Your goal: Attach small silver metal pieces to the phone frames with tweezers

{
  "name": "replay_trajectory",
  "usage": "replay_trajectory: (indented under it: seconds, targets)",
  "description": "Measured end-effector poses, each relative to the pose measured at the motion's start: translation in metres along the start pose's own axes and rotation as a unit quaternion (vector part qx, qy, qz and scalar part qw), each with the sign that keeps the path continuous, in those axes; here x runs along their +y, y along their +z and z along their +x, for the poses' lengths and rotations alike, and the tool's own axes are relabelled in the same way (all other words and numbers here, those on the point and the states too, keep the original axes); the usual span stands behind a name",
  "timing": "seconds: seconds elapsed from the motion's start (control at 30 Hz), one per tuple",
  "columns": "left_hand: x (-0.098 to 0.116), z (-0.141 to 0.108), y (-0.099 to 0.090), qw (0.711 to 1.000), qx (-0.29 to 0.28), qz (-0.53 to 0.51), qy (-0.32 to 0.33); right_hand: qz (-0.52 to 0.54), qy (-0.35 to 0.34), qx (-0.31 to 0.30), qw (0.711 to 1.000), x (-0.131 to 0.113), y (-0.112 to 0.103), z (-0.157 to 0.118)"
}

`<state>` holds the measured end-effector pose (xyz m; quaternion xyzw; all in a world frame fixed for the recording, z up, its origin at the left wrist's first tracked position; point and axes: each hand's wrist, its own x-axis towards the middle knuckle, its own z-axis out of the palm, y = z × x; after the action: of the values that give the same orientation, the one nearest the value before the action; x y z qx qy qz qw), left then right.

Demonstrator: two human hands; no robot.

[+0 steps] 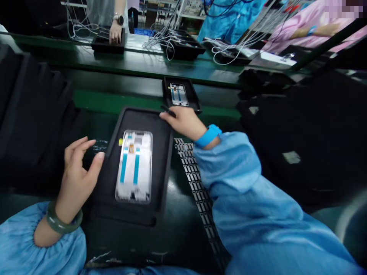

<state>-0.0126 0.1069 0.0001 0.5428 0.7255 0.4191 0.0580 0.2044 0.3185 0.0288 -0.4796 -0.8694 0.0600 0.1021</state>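
In front of me a black tray [162,152] holds a phone frame [145,164], silvery-white with two blue strips and a yellow tab at its upper left. My left hand [78,173] is beside the tray's left edge, fingers spread and holding nothing. At the tray's far right corner is my right hand [185,121], its fingers closed on a slim dark tool [168,111] whose exact kind I cannot make out. Whether this hand also touches the tray rim is unclear.
Beyond my right hand, a second black tray [195,101] carries a similar phone frame [179,94]. A sheet of small metal pieces [193,175] lies to the right. Black trays are stacked at left [31,114] and right [315,126]. Across the line, a co-worker's hand [115,32] touches another tray.
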Motion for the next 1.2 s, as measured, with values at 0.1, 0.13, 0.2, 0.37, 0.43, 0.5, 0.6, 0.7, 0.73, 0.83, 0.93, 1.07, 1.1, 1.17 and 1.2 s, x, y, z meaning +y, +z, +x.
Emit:
replay_trajectory:
  seconds: [0.1,0.13,0.2,0.37,0.43,0.5,0.6,0.7,0.73,0.83,0.93,1.07,1.1,1.17,1.2]
  targets:
    - [-0.014,0.004,-0.001,0.991,-0.011,-0.093,-0.093,-0.003,0.131,0.028,0.991,0.02,-0.004,0.045]
    - [-0.018,0.004,0.0,0.987,-0.021,-0.111,-0.113,0.003,0.164,0.035,0.986,0.023,-0.001,0.06]
    - [-0.023,0.003,0.004,0.985,-0.034,-0.115,-0.126,0.006,0.194,0.019,0.981,0.022,0.011,0.086]
    - [-0.025,-0.002,0.012,0.992,-0.08,-0.059,-0.075,0.004,0.159,-0.011,0.987,0.004,0.03,0.119]
    - [-0.023,-0.004,0.012,0.992,-0.108,-0.046,-0.056,-0.016,0.144,-0.025,0.989,0.01,0.025,0.116]
    - [-0.022,-0.006,0.013,0.987,-0.148,-0.022,-0.055,-0.047,0.136,-0.046,0.989,0.027,0.016,0.104]
    - [-0.024,-0.009,0.016,0.98,-0.192,0.05,-0.028,-0.087,0.135,-0.108,0.981,0.061,0.008,0.077]
    - [-0.026,-0.015,0.02,0.972,-0.211,0.1,0.031,-0.105,0.125,-0.133,0.978,0.089,0.015,0.053]
    - [-0.025,-0.017,0.02,0.968,-0.225,0.106,0.044,-0.11,0.123,-0.126,0.978,0.095,0.02,0.047]
    - [-0.02,-0.024,0.018,0.953,-0.271,0.122,0.064,-0.123,0.122,-0.082,0.981,0.106,0.03,0.036]
    - [-0.012,-0.031,0.014,0.946,-0.291,0.124,0.065,-0.133,0.12,-0.052,0.982,0.111,0.034,0.033]
    - [-0.007,-0.031,0.009,0.947,-0.307,0.098,0.012,-0.142,0.11,-0.061,0.982,0.111,0.034,0.038]
    - [-0.007,-0.03,0.008,0.949,-0.304,0.088,-0.005,-0.144,0.103,-0.065,0.982,0.109,0.032,0.039]
    - [-0.01,-0.026,0.007,0.957,-0.282,0.061,-0.036,-0.148,0.085,-0.071,0.983,0.103,0.026,0.039]
    - [-0.012,-0.024,0.007,0.962,-0.265,0.042,-0.049,-0.149,0.074,-0.072,0.983,0.099,0.021,0.037]
